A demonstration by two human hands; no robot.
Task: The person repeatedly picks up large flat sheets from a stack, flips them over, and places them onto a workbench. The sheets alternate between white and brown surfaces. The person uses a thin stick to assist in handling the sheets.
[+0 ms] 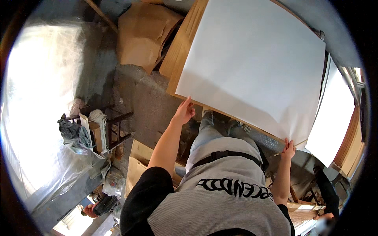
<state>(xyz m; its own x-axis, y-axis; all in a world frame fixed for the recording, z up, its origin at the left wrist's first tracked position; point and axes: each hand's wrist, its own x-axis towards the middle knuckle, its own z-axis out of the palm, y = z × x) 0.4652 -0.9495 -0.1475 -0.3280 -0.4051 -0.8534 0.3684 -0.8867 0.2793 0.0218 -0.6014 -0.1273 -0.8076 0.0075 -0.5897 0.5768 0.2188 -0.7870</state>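
From my end, I have the white sheet (252,67) spread flat at 1 o'clock, lying over a wooden panel (191,29). Taking the sheet as a dial, my left hand (184,113) is at 8 o'clock, fingers half curled, tips at the near-left corner; I cannot tell whether they pinch the edge or merely touch it. My right hand (289,150) is at 5 o'clock, by the near-right corner, its fingers apparently closed around a thin stick (300,143) that pokes out on both sides.

As I judge it, the spreading is largely done: the sheet covers most of the panel, and its near edge runs close along the wood. What looks unsettled is small: a margin of bare wood shows at 9 o'clock, and the surface ripples slightly toward 5 o'clock, near my right hand. Whether anything is fastened, I can't make out.

A second white sheet (332,114) stands out at 4 o'clock, just beside the first. Brown paper (145,35) lies at 10 o'clock, beyond the panel.
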